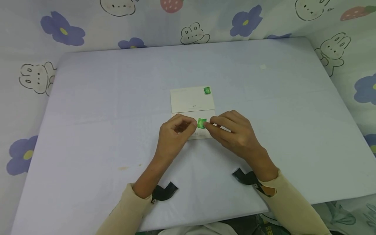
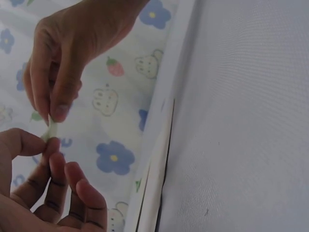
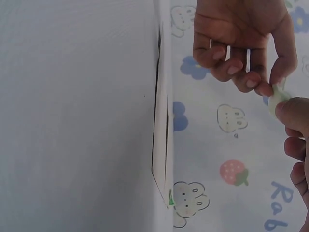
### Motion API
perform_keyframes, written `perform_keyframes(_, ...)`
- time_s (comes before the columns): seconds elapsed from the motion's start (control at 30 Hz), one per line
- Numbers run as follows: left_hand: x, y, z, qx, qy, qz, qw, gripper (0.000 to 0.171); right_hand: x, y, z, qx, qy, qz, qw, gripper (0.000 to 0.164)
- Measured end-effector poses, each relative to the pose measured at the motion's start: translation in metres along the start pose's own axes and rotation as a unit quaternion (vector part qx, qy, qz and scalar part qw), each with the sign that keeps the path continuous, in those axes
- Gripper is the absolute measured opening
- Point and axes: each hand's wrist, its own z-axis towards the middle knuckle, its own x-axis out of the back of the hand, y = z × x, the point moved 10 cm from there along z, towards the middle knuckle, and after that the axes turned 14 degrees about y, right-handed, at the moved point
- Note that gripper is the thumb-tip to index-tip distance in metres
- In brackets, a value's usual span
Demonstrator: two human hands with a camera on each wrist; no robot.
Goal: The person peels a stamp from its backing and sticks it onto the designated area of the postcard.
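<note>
A small green stamp (image 1: 201, 123) is pinched between both hands, held above the paper in the wrist views. My left hand (image 1: 177, 127) grips its left edge with thumb and forefinger, and my right hand (image 1: 235, 132) grips its right edge the same way. In the left wrist view the stamp (image 2: 51, 129) shows its pale back. Under the hands lies a white envelope (image 1: 207, 113), partly hidden by the fingers. Directly beyond it is another white envelope (image 1: 188, 99), with a green stamp (image 1: 207, 90) at its upper right corner.
A white cloth covers the table (image 1: 117, 98). A small pale scrap (image 1: 262, 67) lies toward the back right. Patterned curtains (image 1: 155, 23) with bunnies and flowers enclose the far side and both ends. Dark straps (image 1: 165, 192) sit at both wrists.
</note>
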Motion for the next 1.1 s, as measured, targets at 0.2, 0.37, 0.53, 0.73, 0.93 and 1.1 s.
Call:
perform_keyframes(0.2, 0.001, 0.000, 0.000, -0.003, -0.001, -0.003, 1.0000, 0.008, -0.001, 0.005, -0.001, -0.025, -0.003, 0.009, 1.000, 0.012)
perform_keyframes(0.37, 0.002, 0.000, 0.000, -0.005, 0.004, -0.002, 1.0000, 0.008, 0.000, 0.008, -0.001, -0.044, 0.006, 0.017, 0.999, 0.013)
perform_keyframes(0.53, 0.004, 0.001, 0.001, -0.013, 0.014, 0.000, 0.9998, 0.008, 0.000, 0.009, 0.000, -0.057, 0.008, 0.021, 0.998, 0.013)
perform_keyframes(0.73, 0.007, 0.004, 0.002, -0.016, 0.028, 0.003, 0.9995, 0.008, 0.003, 0.022, -0.002, -0.128, 0.032, 0.044, 0.990, 0.012)
perform_keyframes(0.93, 0.008, 0.006, 0.002, -0.019, 0.030, 0.003, 0.9993, 0.008, 0.002, 0.043, -0.012, -0.236, 0.055, 0.112, 0.964, 0.009)
perform_keyframes(1.1, 0.009, 0.006, 0.002, -0.027, 0.032, 0.005, 0.9991, 0.008, -0.007, 0.054, -0.025, -0.313, 0.055, 0.179, 0.931, 0.013)
